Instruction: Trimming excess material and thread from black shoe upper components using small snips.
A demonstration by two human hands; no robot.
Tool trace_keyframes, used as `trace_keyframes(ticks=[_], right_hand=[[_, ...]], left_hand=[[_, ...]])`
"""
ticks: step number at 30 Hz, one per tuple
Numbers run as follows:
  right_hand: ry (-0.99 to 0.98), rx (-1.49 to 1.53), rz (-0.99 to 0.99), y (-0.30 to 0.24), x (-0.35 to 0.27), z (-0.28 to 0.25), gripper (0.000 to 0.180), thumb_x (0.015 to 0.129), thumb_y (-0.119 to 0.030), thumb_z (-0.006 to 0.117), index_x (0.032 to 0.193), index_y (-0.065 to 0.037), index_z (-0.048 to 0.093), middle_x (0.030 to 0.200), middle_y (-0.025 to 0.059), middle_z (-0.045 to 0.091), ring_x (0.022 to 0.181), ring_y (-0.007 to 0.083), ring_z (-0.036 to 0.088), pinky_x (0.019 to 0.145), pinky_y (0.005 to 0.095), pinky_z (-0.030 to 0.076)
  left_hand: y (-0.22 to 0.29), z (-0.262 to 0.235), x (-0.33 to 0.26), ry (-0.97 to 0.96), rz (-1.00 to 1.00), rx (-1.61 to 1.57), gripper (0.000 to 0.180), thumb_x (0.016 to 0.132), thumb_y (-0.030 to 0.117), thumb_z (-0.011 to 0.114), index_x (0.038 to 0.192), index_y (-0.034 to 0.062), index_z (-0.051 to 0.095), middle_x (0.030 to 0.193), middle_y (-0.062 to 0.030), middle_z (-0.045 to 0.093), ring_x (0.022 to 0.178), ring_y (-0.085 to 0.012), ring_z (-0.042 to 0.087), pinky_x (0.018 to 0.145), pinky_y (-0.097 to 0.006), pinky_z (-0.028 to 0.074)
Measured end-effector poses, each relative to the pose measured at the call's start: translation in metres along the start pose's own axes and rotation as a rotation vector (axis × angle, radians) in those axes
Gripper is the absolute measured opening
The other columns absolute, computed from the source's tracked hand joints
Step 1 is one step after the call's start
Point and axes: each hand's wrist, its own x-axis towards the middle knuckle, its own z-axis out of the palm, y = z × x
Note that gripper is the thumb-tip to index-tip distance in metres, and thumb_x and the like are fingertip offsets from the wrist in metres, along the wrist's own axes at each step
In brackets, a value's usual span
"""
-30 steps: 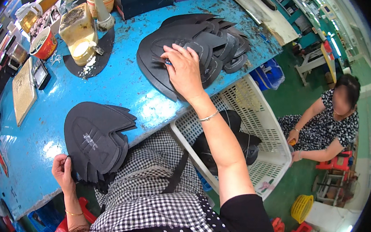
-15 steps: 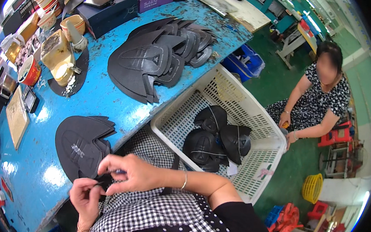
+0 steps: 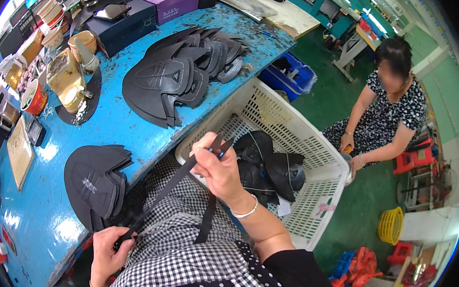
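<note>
A long black strip (image 3: 171, 181) runs slantwise between my two hands, above my checked apron (image 3: 178, 247). My right hand (image 3: 217, 169) is closed around its upper end, near the basket's corner. Two dark pointed tips and a small blue piece show above those fingers; I cannot make out whether they belong to a tool. At the table edge my left hand (image 3: 111, 247) pinches the lower end of the strip. Just beyond it lies a stack of black shoe uppers (image 3: 91, 181) on the blue table (image 3: 36, 204).
More black uppers (image 3: 162, 79) overlap farther back on the table. A white plastic basket (image 3: 315, 215) beside it holds several tied black bundles (image 3: 283, 175). Pots, a glue container (image 3: 65, 71) and boxes (image 3: 170, 1) line the far left. A seated person (image 3: 389, 97) is beyond the basket.
My right hand has moved up and away from my left, and the black strip now stretches between them. My left hand has shifted slightly. The view has also shifted a little.
</note>
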Motion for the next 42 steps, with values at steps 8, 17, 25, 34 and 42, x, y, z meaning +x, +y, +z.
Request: trace_keyframes(ticks=[8,17,25,34,42], right_hand=[[0.056,0.160,0.046,0.002,-0.010,-0.004,0.014,0.106,-0.021,0.053,0.098,-0.010,0.052,0.066,-0.0028,0.044,0.053,0.0064,0.036,0.050,0.0244,0.030],[0.423,0.426,-0.136,-0.049,0.012,-0.068,0.032,0.105,-0.030,0.053,0.076,-0.017,0.046,0.063,-0.0072,0.033,0.049,0.0065,0.025,0.045,0.0237,0.025],[0.736,0.312,-0.180,-0.065,-0.002,-0.111,0.030,0.102,-0.028,0.059,0.075,-0.017,0.052,0.068,-0.0072,0.044,0.052,0.0070,0.033,0.046,0.0225,0.029],[0.534,0.023,-0.257,-0.225,0.052,-0.256,0.012,0.095,-0.005,0.060,0.085,-0.006,0.053,0.081,0.0072,0.054,0.070,0.0141,0.046,0.065,0.0285,0.044],[0.246,-0.181,-0.069,-0.463,0.090,-0.461,0.023,0.095,-0.007,0.054,0.074,-0.007,0.044,0.060,0.0021,0.033,0.053,0.0147,0.034,0.067,0.0311,0.039]], left_hand=[[0.009,-0.003,0.005,0.079,0.297,0.122,0.025,0.065,0.004,0.078,0.087,-0.0009,0.067,0.072,-0.0072,0.068,0.071,-0.0226,0.068,0.068,-0.030,0.051],[-0.041,-0.048,-0.033,-0.092,-0.093,-0.036,0.031,0.066,0.004,0.084,0.091,-0.0008,0.067,0.082,-0.0050,0.069,0.075,-0.0157,0.066,0.070,-0.030,0.050],[-0.094,-0.098,-0.081,0.086,-0.361,-0.435,0.041,0.065,-0.001,0.085,0.097,-0.0028,0.060,0.082,-0.0118,0.068,0.055,-0.0158,0.063,0.051,-0.029,0.051],[-0.057,-0.068,-0.058,-0.303,-0.172,0.124,0.052,0.063,0.014,0.088,0.109,0.0019,0.066,0.092,-0.0155,0.071,0.083,-0.0278,0.070,0.079,-0.035,0.054],[-0.133,-0.063,-0.073,-0.033,-0.301,-0.086,0.031,0.083,-0.005,0.055,0.112,0.0035,0.062,0.072,-0.0038,0.058,0.068,-0.0117,0.056,0.065,-0.029,0.045]])
